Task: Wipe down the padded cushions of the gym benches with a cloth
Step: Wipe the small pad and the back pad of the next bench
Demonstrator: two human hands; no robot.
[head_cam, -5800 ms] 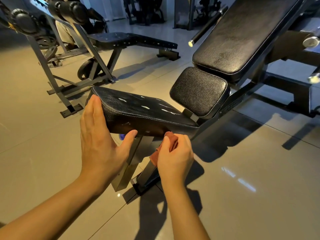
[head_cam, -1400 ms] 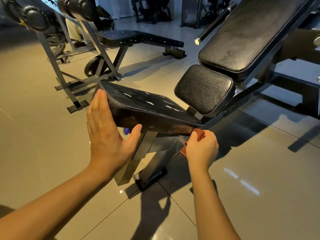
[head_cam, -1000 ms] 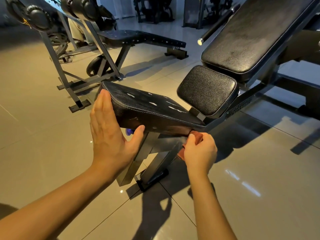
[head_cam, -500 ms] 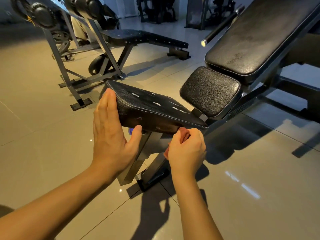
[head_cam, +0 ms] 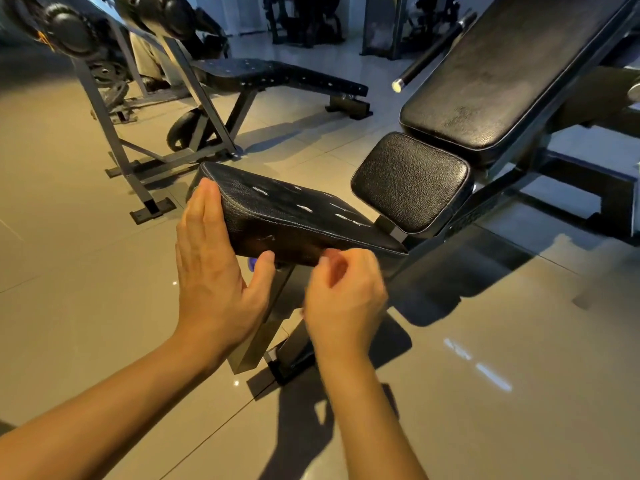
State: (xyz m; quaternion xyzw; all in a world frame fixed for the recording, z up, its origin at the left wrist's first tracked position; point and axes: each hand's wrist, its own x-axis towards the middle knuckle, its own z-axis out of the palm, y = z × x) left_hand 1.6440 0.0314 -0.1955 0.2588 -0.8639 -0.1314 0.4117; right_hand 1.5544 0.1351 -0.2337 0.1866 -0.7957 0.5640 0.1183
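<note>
Curling round a reddish cloth, the right hand is showing as a blur just below the near side edge of the seat. Only a small patch of the cloth is peeking out between the bent fingers, right at the seat's lower seam. Beside it, the left hand is lying flat against the seat's front end, fingers straight and together, thumb touching the underside. It is gripping nothing. Under the seat a steel post is running down to the tiled floor. The seat's black top is showing several pale scuffs. Behind the seat a small square pad is sitting tilted, and beyond that the long backrest is rising at a slant. Farther from the seat, to its left, another bench is standing on the floor.
</note>
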